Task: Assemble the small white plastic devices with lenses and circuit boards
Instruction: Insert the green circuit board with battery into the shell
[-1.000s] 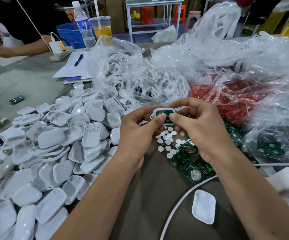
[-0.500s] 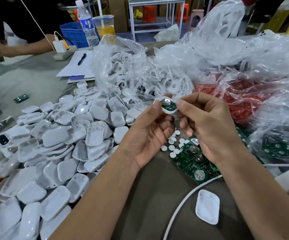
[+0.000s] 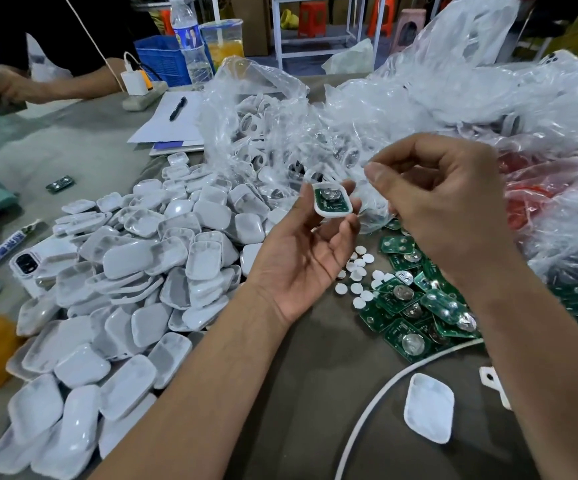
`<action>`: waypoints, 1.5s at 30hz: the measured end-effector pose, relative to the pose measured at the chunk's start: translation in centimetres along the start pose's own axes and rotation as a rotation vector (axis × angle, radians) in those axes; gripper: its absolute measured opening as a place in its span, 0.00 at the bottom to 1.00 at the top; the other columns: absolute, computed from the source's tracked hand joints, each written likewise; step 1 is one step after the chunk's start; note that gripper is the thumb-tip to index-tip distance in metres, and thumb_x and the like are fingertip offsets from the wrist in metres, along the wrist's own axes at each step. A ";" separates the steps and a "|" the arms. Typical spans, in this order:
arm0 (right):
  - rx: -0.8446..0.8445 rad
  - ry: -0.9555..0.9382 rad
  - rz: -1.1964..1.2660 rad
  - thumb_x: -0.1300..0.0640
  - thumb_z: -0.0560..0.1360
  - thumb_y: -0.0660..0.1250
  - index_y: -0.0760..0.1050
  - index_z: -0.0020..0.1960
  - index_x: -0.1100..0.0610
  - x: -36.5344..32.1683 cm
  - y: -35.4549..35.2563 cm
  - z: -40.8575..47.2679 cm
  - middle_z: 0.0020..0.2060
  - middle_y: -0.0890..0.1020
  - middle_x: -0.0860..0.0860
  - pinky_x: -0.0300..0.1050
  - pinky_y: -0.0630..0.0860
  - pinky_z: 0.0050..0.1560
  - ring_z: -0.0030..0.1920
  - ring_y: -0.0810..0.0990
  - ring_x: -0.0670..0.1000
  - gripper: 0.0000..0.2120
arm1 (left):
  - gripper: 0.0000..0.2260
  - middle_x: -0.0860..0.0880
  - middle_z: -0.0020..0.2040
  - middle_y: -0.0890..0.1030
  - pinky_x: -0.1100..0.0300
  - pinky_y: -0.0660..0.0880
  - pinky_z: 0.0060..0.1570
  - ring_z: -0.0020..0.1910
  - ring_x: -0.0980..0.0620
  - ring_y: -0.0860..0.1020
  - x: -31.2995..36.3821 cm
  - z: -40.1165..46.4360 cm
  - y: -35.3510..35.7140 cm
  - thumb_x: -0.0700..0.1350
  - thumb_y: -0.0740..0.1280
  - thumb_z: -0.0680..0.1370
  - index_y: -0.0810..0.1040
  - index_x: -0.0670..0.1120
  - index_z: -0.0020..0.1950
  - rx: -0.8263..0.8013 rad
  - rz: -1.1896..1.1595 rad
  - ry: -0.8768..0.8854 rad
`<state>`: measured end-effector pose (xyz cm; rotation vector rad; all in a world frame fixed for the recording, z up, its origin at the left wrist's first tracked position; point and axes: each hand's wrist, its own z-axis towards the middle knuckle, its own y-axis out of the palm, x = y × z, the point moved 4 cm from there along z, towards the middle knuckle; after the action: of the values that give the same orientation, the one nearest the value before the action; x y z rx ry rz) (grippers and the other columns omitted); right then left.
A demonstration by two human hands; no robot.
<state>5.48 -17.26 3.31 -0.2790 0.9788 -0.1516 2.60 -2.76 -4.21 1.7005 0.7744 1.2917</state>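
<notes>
Grey counter (image 3: pixel 315 393) crowded with parts, blue crate (image 3: pixel 163 58), water bottle (image 3: pixel 190 39) and cup of orange drink (image 3: pixel 223 39) at the far edge. Left: big heap of white plastic shells (image 3: pixel 135 271). Behind, centre and right: crumpled clear plastic bags (image 3: pixel 367 126). Lower right: pile of green circuit boards (image 3: pixel 415 306) with small white discs (image 3: pixel 356 275) just beside it, one lone white shell (image 3: pixel 428 407) and a white cable (image 3: pixel 377 393). Left hand (image 3: pixel 310 251) raised palm up above the counter, thumb and fingertips pinching a white device shell (image 3: pixel 332 201) with a green board seated inside, open face toward the camera. Right hand (image 3: pixel 443 202) just beside it, not touching, fingers curled, thumb against forefinger; anything held there too small to tell.
</notes>
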 end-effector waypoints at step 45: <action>-0.095 -0.291 -0.352 0.55 0.75 0.78 0.86 0.51 0.59 -1.0 0.8 -1.9 0.41 0.78 0.50 0.45 0.78 0.38 0.37 0.79 0.52 0.08 | 0.13 0.44 0.45 0.81 0.62 0.78 0.39 0.36 0.49 0.80 -0.7 -0.4 0.8 0.48 0.65 0.80 0.83 0.40 0.49 -0.076 0.105 -0.037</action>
<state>3.32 -16.53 2.82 -0.5448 0.6423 -0.3758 1.99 -3.56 -3.77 1.7190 0.6135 1.3399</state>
